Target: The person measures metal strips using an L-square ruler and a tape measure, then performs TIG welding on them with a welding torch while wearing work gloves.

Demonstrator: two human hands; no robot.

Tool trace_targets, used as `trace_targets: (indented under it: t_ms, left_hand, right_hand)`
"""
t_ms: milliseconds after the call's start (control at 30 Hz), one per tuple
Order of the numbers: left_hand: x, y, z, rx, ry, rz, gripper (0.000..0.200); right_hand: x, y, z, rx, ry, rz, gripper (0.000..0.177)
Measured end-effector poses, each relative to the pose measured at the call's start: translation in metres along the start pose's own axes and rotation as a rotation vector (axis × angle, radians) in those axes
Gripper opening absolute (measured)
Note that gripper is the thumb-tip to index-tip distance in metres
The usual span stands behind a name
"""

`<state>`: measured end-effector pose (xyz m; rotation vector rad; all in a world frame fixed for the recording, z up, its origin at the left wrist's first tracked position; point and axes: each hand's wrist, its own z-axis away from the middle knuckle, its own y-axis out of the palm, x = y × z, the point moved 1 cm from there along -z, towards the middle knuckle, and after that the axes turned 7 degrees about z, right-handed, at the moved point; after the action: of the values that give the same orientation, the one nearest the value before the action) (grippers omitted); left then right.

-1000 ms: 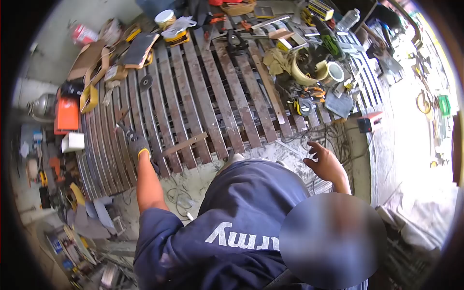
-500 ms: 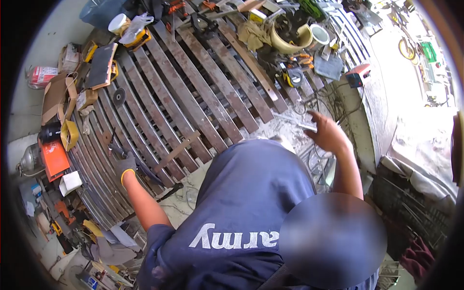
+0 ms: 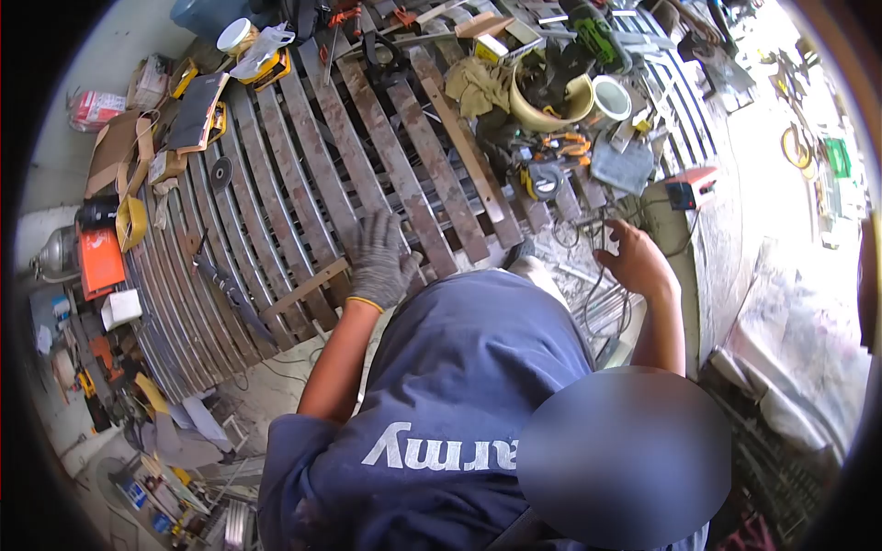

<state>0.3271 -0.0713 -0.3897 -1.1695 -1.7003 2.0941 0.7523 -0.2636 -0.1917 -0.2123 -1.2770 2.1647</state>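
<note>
My left hand (image 3: 377, 262), in a grey knitted glove with a yellow cuff, lies on the dark metal slats (image 3: 308, 170) with its fingers spread. It holds nothing. Close by, a short flat bar (image 3: 308, 286) lies across the slats. Further left rests a dark long-handled tool (image 3: 230, 292), apart from the hand. My right hand (image 3: 637, 262) is bare and raised beside the table's right end, its fingers apart and slightly bent. I see nothing in it. Thin cables (image 3: 602, 312) hang below and beside it.
A cutting disc (image 3: 221, 174) lies on the slats. Along the far right side are a tape measure (image 3: 542, 182), a cream helmet-like bowl (image 3: 551, 115), a white cup (image 3: 611, 98) and a green power tool (image 3: 593, 37). Cardboard boxes (image 3: 119, 156) and an orange box (image 3: 100, 260) line the left.
My left hand has let go of the dark tool and moved right onto the middle slats. The tool stays on the left. My right hand has shifted slightly right and down.
</note>
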Motion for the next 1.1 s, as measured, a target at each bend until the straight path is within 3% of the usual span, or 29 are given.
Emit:
trace_targets:
  t_ms: [167, 300, 533, 633, 767, 800, 833, 900, 933, 1100]
  left_hand:
    - [-0.068, 0.042, -0.024, -0.025, -0.291, -0.178, 0.117]
    - [-0.078, 0.041, -0.043, -0.035, -0.401, -0.242, 0.114]
    - [-0.096, 0.04, -0.076, -0.015, -0.61, -0.323, 0.103]
    - [-0.104, 0.039, -0.101, -0.088, -0.709, -0.041, 0.096]
    - [-0.166, 0.018, -0.173, -0.535, -0.171, 0.076, 0.066]
    - [-0.192, 0.0, -0.198, -0.46, -0.186, 0.247, 0.064]
    - [-0.221, -0.026, -0.219, -0.247, -0.336, 0.442, 0.061]
    - [-0.224, -0.011, -0.267, -0.117, -0.407, 0.523, 0.071]
    - [-0.209, 0.02, -0.293, -0.145, -0.422, 0.577, 0.067]
    - [-0.193, 0.036, -0.359, 0.153, -0.573, 0.54, 0.05]
  right_hand:
    - [-0.066, -0.029, -0.024, 0.037, -0.032, 0.006, 0.065]
    - [-0.122, -0.056, -0.039, 0.016, -0.043, 0.05, 0.065]
    - [-0.163, -0.095, -0.048, 0.045, -0.012, 0.042, 0.069]
    - [-0.162, -0.103, -0.061, -0.025, -0.063, -0.041, 0.069]
    - [-0.116, -0.127, -0.094, -0.173, -0.186, -0.127, 0.073]
    - [-0.098, -0.134, -0.104, -0.229, -0.226, -0.101, 0.074]
    - [-0.082, -0.14, -0.114, -0.29, -0.266, -0.077, 0.076]
    - [-0.052, -0.143, -0.139, -0.422, -0.349, -0.097, 0.078]
    - [-0.037, -0.143, -0.151, -0.545, -0.402, -0.099, 0.08]
    - [0.02, -0.167, -0.195, -0.637, -0.169, 0.073, 0.089]
